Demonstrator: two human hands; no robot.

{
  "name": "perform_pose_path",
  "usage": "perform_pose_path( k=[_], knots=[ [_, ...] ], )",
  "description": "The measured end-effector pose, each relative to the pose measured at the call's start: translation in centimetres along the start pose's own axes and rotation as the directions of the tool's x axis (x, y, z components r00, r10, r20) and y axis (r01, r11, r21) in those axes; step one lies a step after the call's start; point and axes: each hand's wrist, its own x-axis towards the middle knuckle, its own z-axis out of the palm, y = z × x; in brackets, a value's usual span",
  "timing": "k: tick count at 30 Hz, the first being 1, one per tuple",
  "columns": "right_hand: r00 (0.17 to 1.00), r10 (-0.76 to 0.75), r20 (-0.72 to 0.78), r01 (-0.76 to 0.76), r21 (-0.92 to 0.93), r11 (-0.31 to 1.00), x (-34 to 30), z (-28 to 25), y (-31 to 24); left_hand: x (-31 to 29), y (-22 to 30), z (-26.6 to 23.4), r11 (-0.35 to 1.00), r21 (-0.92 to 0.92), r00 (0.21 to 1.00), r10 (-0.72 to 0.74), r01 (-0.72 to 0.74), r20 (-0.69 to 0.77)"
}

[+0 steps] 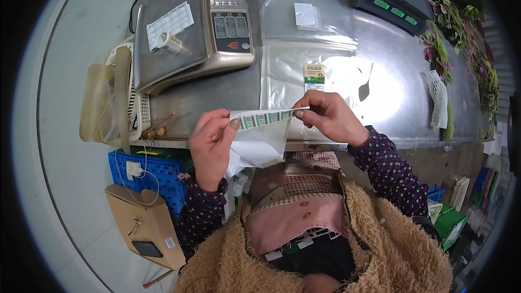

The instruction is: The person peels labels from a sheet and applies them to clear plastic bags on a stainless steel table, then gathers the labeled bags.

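A sheet of small green-and-grey stickers (264, 120) on white backing paper is stretched in front of me, just above the table's near edge. My left hand (210, 144) pinches its left end between thumb and fingers. At the right end, my right hand (330, 116) grips the edge with thumb and forefinger. Below the sticker row, the white backing (255, 153) curls down toward my lap. Beyond my hands lie clear plastic bags (282, 59), and a green-and-brown label (314, 77) sits on the nearest one.
A silver scale (230, 19) at the left carries a label sheet (171, 21) and a tape-like roll (169, 43). A black scale (392, 0) stands far right, near leafy greens (461, 38), a white foam net (436, 97) and a cucumber (448, 122). A basket (142, 114) sits at left.
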Motion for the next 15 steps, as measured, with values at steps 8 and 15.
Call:
perform_pose_path(
  k=[8,15],
  knots=[
    [0.994,0.088,0.059,-0.094,0.115,0.989,-0.7,-0.7,-0.6,0.2,0.4,-0.5,0.982,-0.153,0.985,-0.083,0.107,0.153],
    [0.992,0.121,0.024,-0.123,0.135,0.983,-0.9,-0.8,0.1,-0.7,-0.4,0.4,0.959,-0.230,0.985,-0.149,0.166,0.090]
  ],
)
